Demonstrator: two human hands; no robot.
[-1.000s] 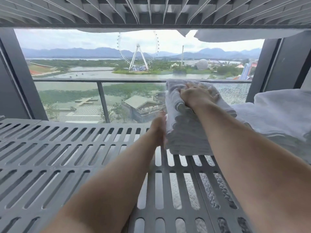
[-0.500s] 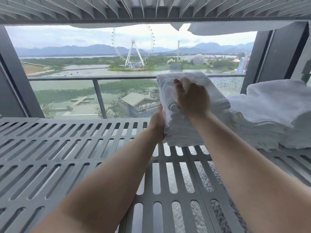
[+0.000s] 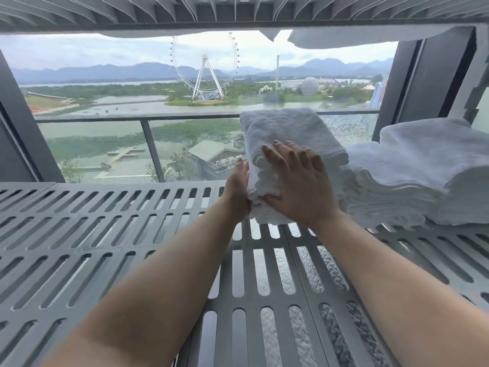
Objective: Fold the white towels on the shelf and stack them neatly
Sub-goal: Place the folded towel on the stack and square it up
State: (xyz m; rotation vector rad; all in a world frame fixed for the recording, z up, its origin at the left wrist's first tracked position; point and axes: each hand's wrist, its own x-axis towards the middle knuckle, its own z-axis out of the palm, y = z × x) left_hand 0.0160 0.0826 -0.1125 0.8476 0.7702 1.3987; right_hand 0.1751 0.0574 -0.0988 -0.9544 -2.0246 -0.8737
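Note:
A stack of folded white towels (image 3: 288, 128) stands on the grey slotted shelf (image 3: 105, 234), near its back edge right of centre. My left hand (image 3: 238, 186) lies flat against the stack's left side, fingers straight. My right hand (image 3: 296, 181) presses with spread, straight fingers on the stack's near face and top front edge. A larger heap of white towels (image 3: 423, 176) lies to the right, touching the stack.
Behind the shelf is a window with a glass balcony railing (image 3: 148, 144). Another slotted shelf (image 3: 238, 9) hangs overhead, with white cloth (image 3: 344, 38) drooping from its right part. A dark frame post (image 3: 428, 75) stands at the right.
My right hand has slid from the top of the stack down to its near face, and its fingers have spread. The left hand stays against the left side. The camera has tilted slightly.

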